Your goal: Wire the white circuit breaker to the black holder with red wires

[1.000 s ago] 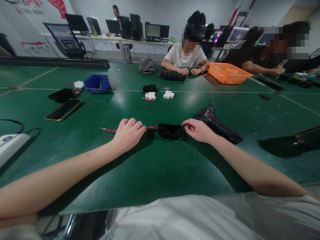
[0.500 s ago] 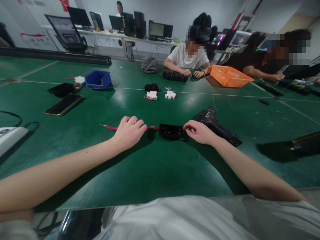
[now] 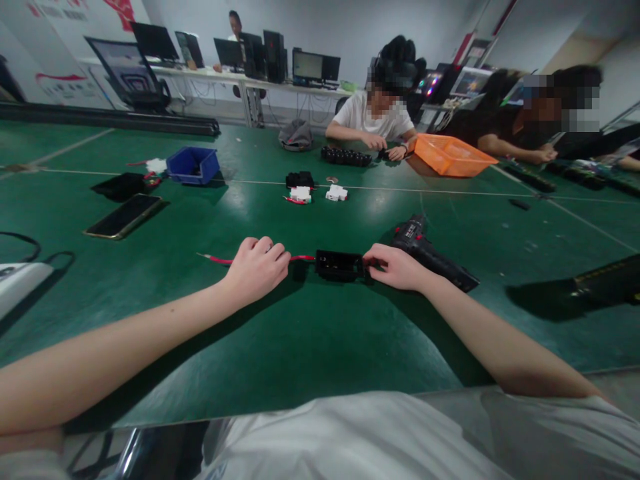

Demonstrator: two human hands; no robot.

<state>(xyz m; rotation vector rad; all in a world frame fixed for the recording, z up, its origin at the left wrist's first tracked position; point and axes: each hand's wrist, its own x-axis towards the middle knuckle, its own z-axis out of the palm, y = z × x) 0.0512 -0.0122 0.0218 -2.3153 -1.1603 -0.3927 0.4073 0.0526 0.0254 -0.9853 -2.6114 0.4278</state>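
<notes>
A green tabletop [image 3: 310, 353] is provided in a room lined with computers [image 3: 274, 56]. The black case [image 3: 340, 265] is located centrally between the tabletop's left and right edges, set back from the near edge. Its right end is pinched by the fingers of the right hand [image 3: 393, 268]. From its left end a red wire [image 3: 303, 257] is led out; this is gripped by the left hand [image 3: 257, 268], beyond which a bare tip is exposed. A drill [image 3: 434, 259] is laid just beyond the right hand. Toward the far edge, a black block [image 3: 300, 179] and two white parts [image 3: 337, 193] are placed. Toward the left edge, a phone [image 3: 124, 217] is positioned, with a blue bin [image 3: 183, 173] farther back. At the far edge, an orange basket [image 3: 453, 167] is set beside a seated co-worker [image 3: 373, 119].
</notes>
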